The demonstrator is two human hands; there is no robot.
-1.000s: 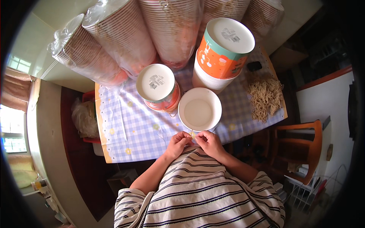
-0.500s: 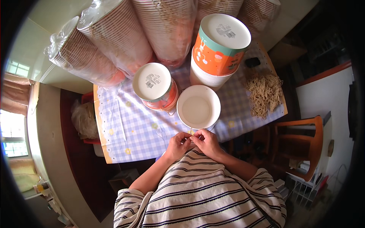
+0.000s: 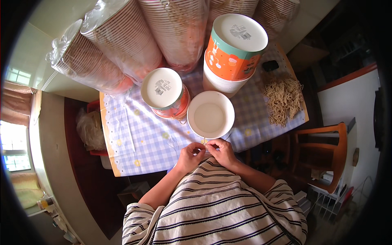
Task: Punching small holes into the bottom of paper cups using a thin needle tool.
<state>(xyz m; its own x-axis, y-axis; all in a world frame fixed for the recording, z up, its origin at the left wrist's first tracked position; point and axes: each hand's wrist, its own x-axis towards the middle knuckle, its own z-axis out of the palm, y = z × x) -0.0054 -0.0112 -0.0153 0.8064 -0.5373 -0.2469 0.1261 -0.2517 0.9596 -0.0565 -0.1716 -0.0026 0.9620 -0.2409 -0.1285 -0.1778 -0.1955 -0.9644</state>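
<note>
A white paper bucket [image 3: 194,119] lies with its open mouth toward me at the near edge of the table. From its lower rim a thin string [image 3: 204,140] runs down between my fingertips. My left hand [image 3: 190,157] and my right hand [image 3: 223,154] meet just below that rim, both closed in a pinch on the string's ends. The exact hold is too small to make out. Behind it, to the left, an upside-down stack of orange printed buckets [image 3: 171,107] shows a white base. A taller upside-down stack [image 3: 231,61] stands behind to the right.
Several plastic-wrapped stacks of buckets [image 3: 118,38] line the back of the table. A heap of beige strings [image 3: 283,100] lies at the right, near a small black object [image 3: 270,66]. The tablecloth [image 3: 151,151] is blue checked. A wooden chair [image 3: 338,155] stands at the right.
The white bucket and the stacks sit slightly further left in the picture. My hands stay near the rim, their fingertips shifting slightly around the string.
</note>
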